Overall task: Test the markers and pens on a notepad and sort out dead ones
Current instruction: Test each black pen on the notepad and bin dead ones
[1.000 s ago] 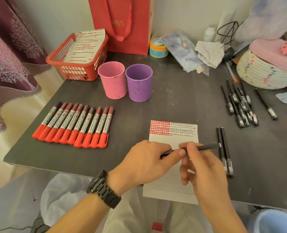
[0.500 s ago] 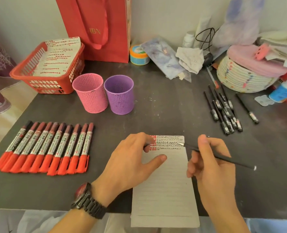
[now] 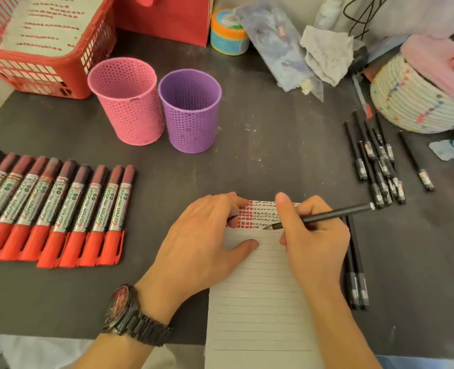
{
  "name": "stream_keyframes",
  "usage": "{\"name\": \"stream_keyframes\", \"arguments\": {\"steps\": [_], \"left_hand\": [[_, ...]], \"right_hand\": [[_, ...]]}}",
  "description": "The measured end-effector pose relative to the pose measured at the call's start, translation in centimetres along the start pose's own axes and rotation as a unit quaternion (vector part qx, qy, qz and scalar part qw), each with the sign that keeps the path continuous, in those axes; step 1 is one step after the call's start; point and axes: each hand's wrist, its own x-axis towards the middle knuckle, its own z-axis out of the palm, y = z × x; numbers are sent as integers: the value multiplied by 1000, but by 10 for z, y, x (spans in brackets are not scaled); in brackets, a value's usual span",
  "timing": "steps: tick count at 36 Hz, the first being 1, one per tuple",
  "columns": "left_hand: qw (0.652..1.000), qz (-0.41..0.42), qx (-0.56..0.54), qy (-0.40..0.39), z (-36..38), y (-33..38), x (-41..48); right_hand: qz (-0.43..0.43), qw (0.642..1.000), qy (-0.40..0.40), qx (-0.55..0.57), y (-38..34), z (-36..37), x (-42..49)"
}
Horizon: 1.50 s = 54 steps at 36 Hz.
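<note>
**On the table, a pen test partway through**

At far left on the dark table (image 3: pixel 273 129), ten red markers (image 3: pixel 52 214) lay capped in a neat row. Behind them stood a pink cup (image 3: pixel 127 107) and a purple cup (image 3: pixel 191 113), both apparently empty. At centre, the left hand (image 3: pixel 201 241) lay flat with straight fingers on the notepad (image 3: pixel 255 302), steadying it. The right hand (image 3: pixel 313 241) pinched a black pen (image 3: pixel 335 214), its tip at the paper just below rows of red squares and black scribbles. Two black pens (image 3: pixel 355 275) lay just right of the notepad, and a loose pile of pens (image 3: pixel 377 166) lay farther right. Judging by the marks, the markers and some pens were tested. The pile and any sorting into the cups seemingly remained.
</note>
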Motion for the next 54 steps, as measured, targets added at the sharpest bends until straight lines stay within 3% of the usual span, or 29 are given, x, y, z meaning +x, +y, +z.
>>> {"name": "stream_keyframes", "arguments": {"steps": [54], "left_hand": [[1000, -11, -16, 3, 1, 0, 1]], "right_hand": [[8, 999, -16, -50, 0, 2, 3]]}}
